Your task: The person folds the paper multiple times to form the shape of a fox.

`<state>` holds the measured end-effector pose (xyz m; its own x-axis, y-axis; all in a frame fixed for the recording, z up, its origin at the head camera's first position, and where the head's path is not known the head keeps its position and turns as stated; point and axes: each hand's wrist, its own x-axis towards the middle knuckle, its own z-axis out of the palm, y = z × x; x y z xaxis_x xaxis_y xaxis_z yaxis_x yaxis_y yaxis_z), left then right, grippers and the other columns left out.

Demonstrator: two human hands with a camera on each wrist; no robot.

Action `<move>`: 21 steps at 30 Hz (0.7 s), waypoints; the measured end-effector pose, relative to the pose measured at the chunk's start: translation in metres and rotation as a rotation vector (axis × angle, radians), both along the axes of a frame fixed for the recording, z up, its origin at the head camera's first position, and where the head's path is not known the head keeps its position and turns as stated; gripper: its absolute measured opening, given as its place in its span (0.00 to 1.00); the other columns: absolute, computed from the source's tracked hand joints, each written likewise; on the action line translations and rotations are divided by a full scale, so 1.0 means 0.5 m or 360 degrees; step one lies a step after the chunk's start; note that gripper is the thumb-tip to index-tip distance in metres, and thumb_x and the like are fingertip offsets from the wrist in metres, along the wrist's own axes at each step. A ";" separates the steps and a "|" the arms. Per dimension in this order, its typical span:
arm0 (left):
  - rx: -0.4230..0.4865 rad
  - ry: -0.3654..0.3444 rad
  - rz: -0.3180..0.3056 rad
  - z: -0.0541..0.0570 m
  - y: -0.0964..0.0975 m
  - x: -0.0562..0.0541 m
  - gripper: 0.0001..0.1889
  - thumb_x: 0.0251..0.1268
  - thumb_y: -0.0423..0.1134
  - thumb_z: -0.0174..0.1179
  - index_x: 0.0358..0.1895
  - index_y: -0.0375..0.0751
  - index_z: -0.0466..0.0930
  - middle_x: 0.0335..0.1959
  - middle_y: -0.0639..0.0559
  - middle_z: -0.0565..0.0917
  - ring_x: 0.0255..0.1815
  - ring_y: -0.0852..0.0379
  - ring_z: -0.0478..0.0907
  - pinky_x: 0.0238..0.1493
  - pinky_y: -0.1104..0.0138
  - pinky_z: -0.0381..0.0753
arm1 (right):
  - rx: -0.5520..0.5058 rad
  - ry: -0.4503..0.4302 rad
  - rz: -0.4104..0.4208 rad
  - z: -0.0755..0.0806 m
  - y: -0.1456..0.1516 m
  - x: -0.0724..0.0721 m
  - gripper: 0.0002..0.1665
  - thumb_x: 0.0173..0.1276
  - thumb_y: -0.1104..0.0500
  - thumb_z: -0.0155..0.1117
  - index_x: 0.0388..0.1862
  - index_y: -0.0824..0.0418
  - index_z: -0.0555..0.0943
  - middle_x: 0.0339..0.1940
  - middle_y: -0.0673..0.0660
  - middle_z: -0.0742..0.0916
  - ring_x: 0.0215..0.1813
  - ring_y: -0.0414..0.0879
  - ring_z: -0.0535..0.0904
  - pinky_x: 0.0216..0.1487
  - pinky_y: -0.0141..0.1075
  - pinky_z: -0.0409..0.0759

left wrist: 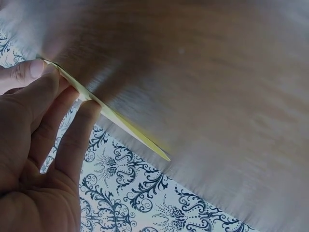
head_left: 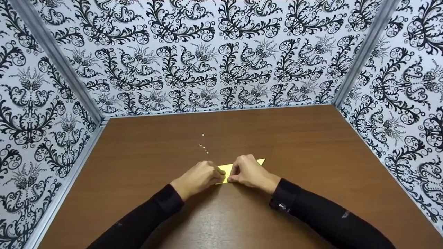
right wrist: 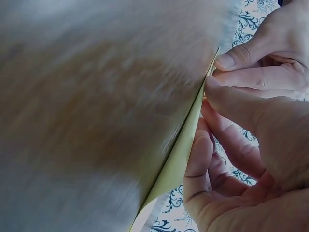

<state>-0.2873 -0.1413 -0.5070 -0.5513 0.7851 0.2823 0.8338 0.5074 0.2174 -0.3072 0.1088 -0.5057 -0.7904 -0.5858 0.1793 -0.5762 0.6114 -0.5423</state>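
A piece of yellow paper [head_left: 226, 168] lies on the brown table in front of me, folded over, with one pointed corner sticking out to the right past my right hand. My left hand [head_left: 202, 175] pinches its left end between thumb and fingers. Close beside it, my right hand [head_left: 252, 173] grips the near edge, thumb and fingertips on the paper. Seen edge-on in the left wrist view, the paper [left wrist: 126, 124] is a thin strip with its layers slightly apart. From the right wrist, the yellow sheet [right wrist: 179, 157] curves up away from its fold toward the lower end.
Several tiny white specks [head_left: 204, 148] are on the wooden table [head_left: 155, 138] beyond the left hand. Patterned black-and-white panels [head_left: 221, 58] stand along the back and both sides, joined by grey metal posts [head_left: 360, 57]. Black sleeves [head_left: 311, 204] cover both forearms.
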 end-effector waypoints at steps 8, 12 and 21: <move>-0.0006 -0.0030 -0.0005 0.007 0.002 0.002 0.08 0.80 0.31 0.74 0.38 0.43 0.98 0.54 0.45 0.99 0.57 0.47 0.97 0.59 0.55 0.98 | 0.0087 0.0002 -0.0014 0.007 -0.005 -0.001 0.11 0.67 0.58 0.92 0.26 0.52 0.97 0.27 0.46 0.95 0.32 0.34 0.80 0.36 0.31 0.81; 0.0006 -0.0071 0.0033 0.007 0.000 0.003 0.05 0.79 0.32 0.75 0.43 0.43 1.00 0.56 0.43 0.99 0.60 0.44 0.97 0.62 0.55 0.97 | 0.0108 0.0017 -0.0028 0.007 -0.006 -0.004 0.12 0.65 0.58 0.93 0.24 0.52 0.96 0.27 0.47 0.95 0.32 0.36 0.81 0.36 0.31 0.82; 0.0007 0.0001 0.0013 0.001 0.000 0.000 0.04 0.77 0.32 0.77 0.42 0.43 0.99 0.54 0.45 0.99 0.57 0.47 0.97 0.61 0.57 0.97 | 0.0138 -0.0014 -0.0038 0.010 0.001 -0.005 0.12 0.66 0.58 0.92 0.25 0.52 0.95 0.28 0.46 0.94 0.32 0.35 0.79 0.35 0.31 0.80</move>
